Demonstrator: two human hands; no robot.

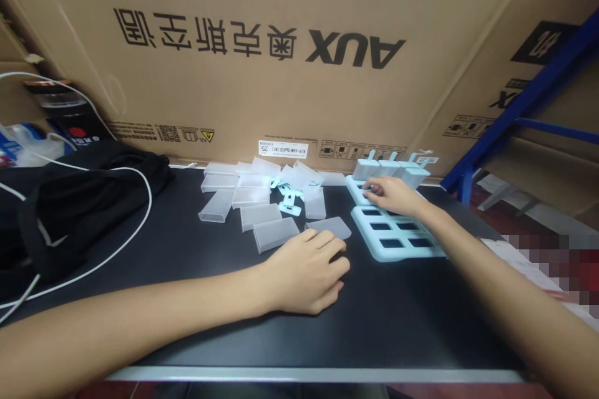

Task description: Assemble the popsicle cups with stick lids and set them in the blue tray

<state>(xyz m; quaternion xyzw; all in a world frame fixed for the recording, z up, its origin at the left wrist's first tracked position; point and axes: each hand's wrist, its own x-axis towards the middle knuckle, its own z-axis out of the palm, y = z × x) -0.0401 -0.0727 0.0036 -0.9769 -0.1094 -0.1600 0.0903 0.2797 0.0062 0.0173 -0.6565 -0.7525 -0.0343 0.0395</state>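
My left hand rests on the black tabletop with loosely bent fingers apart and nothing visible in them. Just beyond its knuckles lies a clear plastic popsicle mold. My right hand reaches over the farther light blue mold frame, thumb and forefinger apart at its openings. Whether its fingertips press on the frame is unclear. The nearer light blue frame, with several rectangular slots, lies partly under my right forearm. Several molds with blue stick lids stand upright at the far frame.
More clear molds lie in a loose pile at the middle back, around small blue lids. A large cardboard box walls off the back. Black cloth, white cable and a dark bottle are left; blue metal post right.
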